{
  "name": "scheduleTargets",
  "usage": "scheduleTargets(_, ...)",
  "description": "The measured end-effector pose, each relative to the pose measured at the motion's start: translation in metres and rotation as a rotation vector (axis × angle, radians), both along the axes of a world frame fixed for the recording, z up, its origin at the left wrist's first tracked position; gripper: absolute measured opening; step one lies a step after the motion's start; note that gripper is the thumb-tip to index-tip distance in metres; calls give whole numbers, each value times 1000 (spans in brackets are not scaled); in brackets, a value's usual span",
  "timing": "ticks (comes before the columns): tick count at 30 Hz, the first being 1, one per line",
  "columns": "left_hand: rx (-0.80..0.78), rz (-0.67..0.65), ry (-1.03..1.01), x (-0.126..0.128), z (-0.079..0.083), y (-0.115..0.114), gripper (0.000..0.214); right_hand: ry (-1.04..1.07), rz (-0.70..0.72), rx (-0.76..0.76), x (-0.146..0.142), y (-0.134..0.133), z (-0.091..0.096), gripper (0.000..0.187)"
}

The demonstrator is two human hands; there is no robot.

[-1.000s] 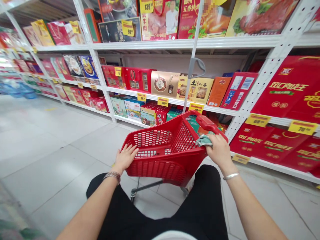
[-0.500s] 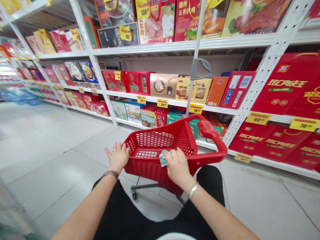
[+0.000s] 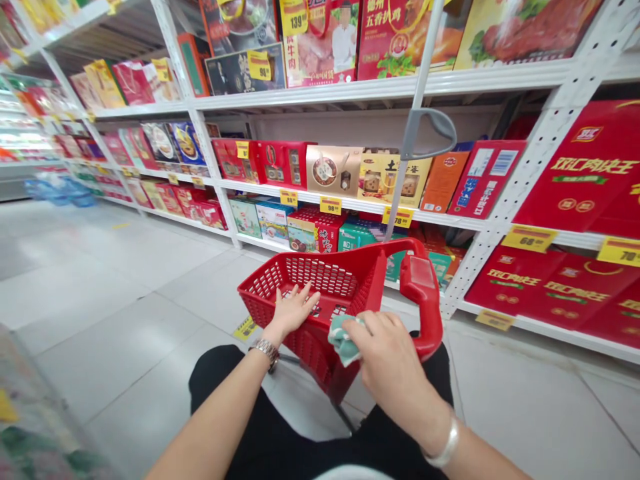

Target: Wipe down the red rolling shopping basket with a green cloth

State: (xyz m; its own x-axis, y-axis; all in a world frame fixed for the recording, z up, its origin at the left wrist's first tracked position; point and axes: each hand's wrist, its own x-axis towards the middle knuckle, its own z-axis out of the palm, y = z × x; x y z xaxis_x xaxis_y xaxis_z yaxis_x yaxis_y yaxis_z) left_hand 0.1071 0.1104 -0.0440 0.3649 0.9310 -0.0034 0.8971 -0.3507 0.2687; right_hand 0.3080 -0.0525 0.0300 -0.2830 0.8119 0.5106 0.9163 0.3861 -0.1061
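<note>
The left hand [image 3: 293,310] lies flat with its fingers spread over the near rim of the red basket [image 3: 325,273], fingertips reaching onto the mesh inside. Half a second ago it rested against the outside of the basket's near left corner. The right hand [image 3: 390,363] pinches a bunched teal cloth [image 3: 343,337] between thumb and fingers and presses it on the rim at the basket's near right corner, just beside the red handle [image 3: 423,287]. Before, hand and cloth were further along the near rim towards its middle. The basket itself has turned, so that its red handle now points more towards the person, and the grey pull bar [image 3: 425,130] stands further right against the shelves [image 3: 350,90] of boxed goods. The basket stands on the pale tiled floor [image 3: 125,300], near the lowest shelf's edge. A watch [image 3: 265,348] shows on the left wrist.
</note>
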Motion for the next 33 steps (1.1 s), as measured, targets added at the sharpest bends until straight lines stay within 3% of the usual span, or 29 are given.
scheduleTargets(6,-28,-1,1,4,6,5,50,194,97,-107,81,-2,29,42)
scheduleTargets(9,-41,41,-6,8,6,10,51,343,115,-115,110,11,25,31)
scheduleTargets(12,-26,48,2,9,7,16,45,483,98,-52,119,28,9,27)
scheduleTargets(16,39,95,-1,6,12,26,42,579,43,93,97,46,-9,28)
scheduleTargets(20,202,345,-82,4,17,28,47,537,98,130,54,55,-9,28)
scheduleTargets(22,227,396,-183,5,19,21,50,509,152,149,31,57,-7,29)
scheduleTargets(28,224,271,-399,2,30,-22,53,502,367,69,-27,51,-1,42)
scheduleTargets(33,200,114,-334,-10,48,-62,59,469,437,89,-37,36,2,46)
